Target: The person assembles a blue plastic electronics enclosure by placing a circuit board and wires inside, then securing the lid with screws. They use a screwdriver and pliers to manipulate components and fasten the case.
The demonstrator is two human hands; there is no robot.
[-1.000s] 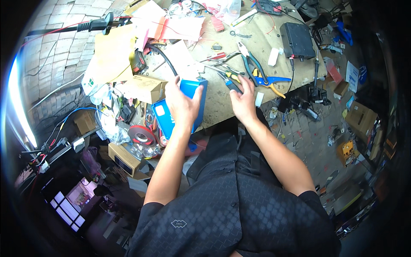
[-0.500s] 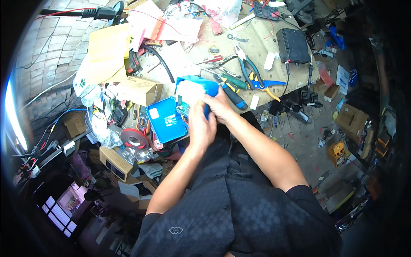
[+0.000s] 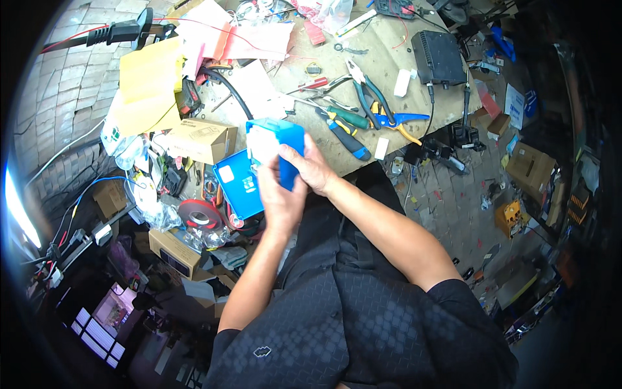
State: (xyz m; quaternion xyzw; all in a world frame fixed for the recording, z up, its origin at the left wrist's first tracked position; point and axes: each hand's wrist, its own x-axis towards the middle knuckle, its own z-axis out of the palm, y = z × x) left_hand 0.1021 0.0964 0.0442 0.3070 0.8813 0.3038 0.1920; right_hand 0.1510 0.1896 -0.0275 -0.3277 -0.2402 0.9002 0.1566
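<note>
Seen from above, a person in a dark patterned short-sleeved shirt holds a blue case [image 3: 293,152] in both bare hands, just over the near edge of a cluttered worktable [image 3: 382,55]. The right hand [image 3: 315,172] is partly closed on the case's right side, its thumb lying across toward the middle. The left hand [image 3: 282,198] curls at the case's lower end, fingers bent and thumb apart — exactly where its fingertips press is hidden. The case's left face is glaringly white, so detail there cannot be made out. Just left of the hands, a flat blue tray-like panel [image 3: 240,185] lies tilted, near a cardboard box [image 3: 206,141] and a red-and-dark roll of tape [image 3: 199,215]. To the right lie tools: green-handled pliers [image 3: 378,107], a blue-and-yellow hand tool [image 3: 405,120] and a small white block [image 3: 381,149]. Beyond them stands a black box-shaped device [image 3: 439,58].
</note>
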